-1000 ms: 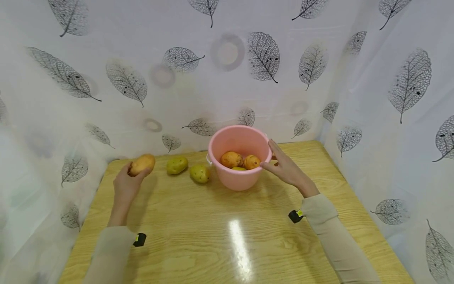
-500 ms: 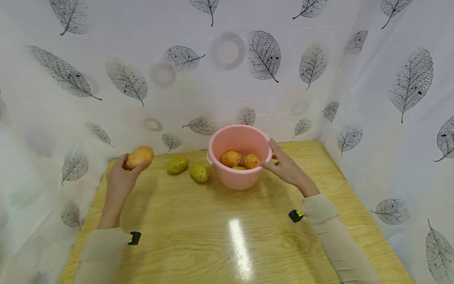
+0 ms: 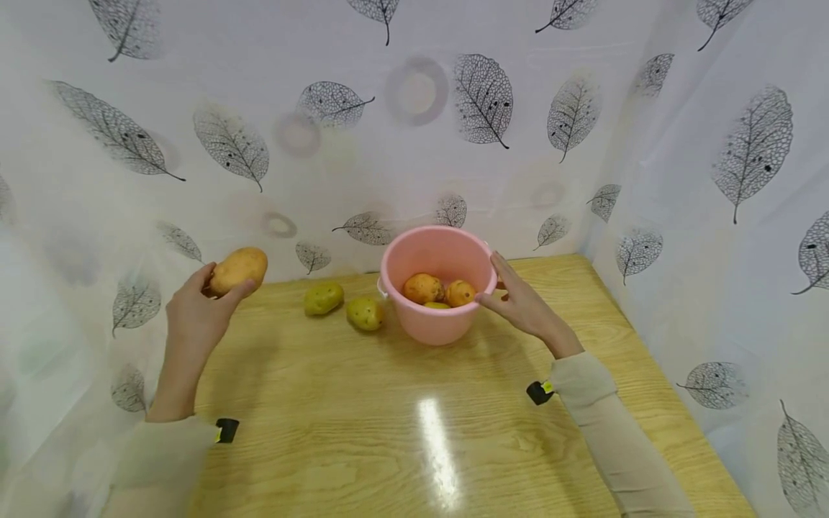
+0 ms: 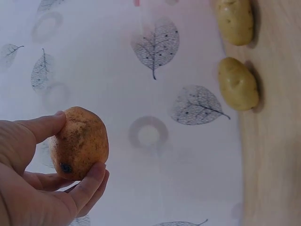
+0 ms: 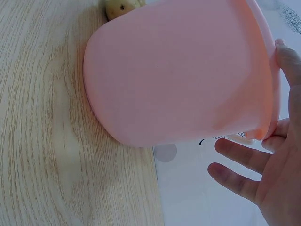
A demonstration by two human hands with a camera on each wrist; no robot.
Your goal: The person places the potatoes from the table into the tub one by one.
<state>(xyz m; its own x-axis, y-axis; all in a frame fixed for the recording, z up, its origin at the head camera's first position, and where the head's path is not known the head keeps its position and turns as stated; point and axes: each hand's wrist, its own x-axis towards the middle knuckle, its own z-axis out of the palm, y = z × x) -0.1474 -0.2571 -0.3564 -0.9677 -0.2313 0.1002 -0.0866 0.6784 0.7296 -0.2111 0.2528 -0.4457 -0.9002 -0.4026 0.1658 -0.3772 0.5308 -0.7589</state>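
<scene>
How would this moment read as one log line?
left hand: holds brown potato aloft; right hand: touches pink bucket at rim; inside bucket: potatoes; on table: two greenish potatoes

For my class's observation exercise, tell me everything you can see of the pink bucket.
The pink bucket looks like plastic, round, open-topped, narrowing toward its base, with a rim and part of a white handle showing. It stands upright on the wood-grained table with at least three potatoes inside. The right hand holds its rim.
</scene>
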